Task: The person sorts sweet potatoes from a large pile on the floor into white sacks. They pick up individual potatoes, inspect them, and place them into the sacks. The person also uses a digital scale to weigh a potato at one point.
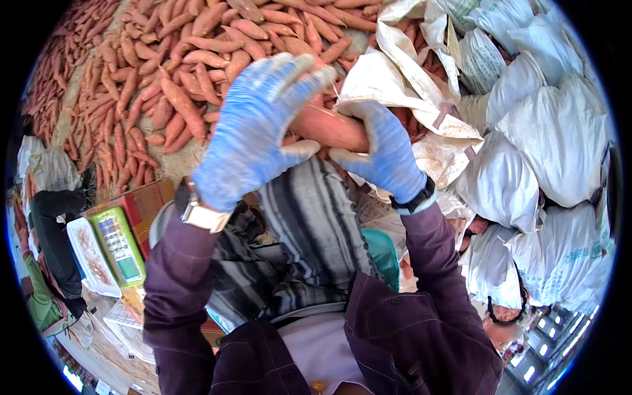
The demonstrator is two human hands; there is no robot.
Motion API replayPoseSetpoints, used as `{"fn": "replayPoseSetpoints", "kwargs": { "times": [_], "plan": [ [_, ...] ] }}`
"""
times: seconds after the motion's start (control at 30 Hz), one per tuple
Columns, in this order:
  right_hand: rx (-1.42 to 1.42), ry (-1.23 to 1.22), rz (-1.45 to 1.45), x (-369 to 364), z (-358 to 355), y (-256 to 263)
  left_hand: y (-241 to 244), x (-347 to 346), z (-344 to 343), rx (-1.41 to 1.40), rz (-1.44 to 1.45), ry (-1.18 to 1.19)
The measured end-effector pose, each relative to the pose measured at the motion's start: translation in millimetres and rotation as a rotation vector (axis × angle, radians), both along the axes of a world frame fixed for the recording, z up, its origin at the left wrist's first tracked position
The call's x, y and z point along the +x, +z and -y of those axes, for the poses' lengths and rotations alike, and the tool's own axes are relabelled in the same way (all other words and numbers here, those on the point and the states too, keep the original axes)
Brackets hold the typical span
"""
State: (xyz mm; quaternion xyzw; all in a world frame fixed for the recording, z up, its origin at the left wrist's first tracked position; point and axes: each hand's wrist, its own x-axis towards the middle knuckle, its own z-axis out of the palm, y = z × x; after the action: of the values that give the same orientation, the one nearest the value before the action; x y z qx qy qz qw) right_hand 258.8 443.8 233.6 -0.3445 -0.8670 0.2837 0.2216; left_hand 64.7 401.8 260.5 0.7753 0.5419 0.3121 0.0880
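A large reddish sweet potato (328,127) is held up in front of me, above the pile. My right hand (387,148), in a blue-and-grey work glove, grips its right end, with the thumb below and the fingers behind. At the other end is my left hand (259,123), gloved alike and slightly blurred. Its fingers reach out above the sweet potato and its thumb lies below; the potato's left end is hidden at the palm, so whether this hand grips cannot be told. Just beyond my right hand, a white woven sack (380,79) gapes, with sweet potatoes visible at its mouth.
Loose sweet potatoes (182,103) cover the floor ahead and left. Filled white sacks (553,138) crowd the right side. At left, a green digital scale (118,244) stands by a cardboard box (148,205). Another person's dark-clad leg (57,242) shows at far left.
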Motion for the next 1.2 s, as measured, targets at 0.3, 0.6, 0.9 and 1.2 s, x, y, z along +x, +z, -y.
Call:
{"fn": "replayPoseSetpoints", "kwargs": {
  "times": [0.3, 0.6, 0.9, 1.2],
  "plan": [
    [-0.013, -0.203, -0.554, -56.1, -10.1, 28.1, -17.4, -42.8, 11.9, -0.274, 0.713, 0.181],
    [-0.240, -0.200, -0.728, -80.3, 7.9, 25.9, -5.3, -42.5, 17.9, -0.404, 1.094, 0.107],
    [-0.070, -0.154, -0.706, -86.3, 4.1, 25.4, -9.8, -42.9, 16.7, -0.511, 1.288, 0.054],
    [0.259, -0.171, -0.320, -82.7, -8.7, 37.0, -14.1, -45.1, 15.7, -0.452, 1.168, 0.107]
  ]
}}
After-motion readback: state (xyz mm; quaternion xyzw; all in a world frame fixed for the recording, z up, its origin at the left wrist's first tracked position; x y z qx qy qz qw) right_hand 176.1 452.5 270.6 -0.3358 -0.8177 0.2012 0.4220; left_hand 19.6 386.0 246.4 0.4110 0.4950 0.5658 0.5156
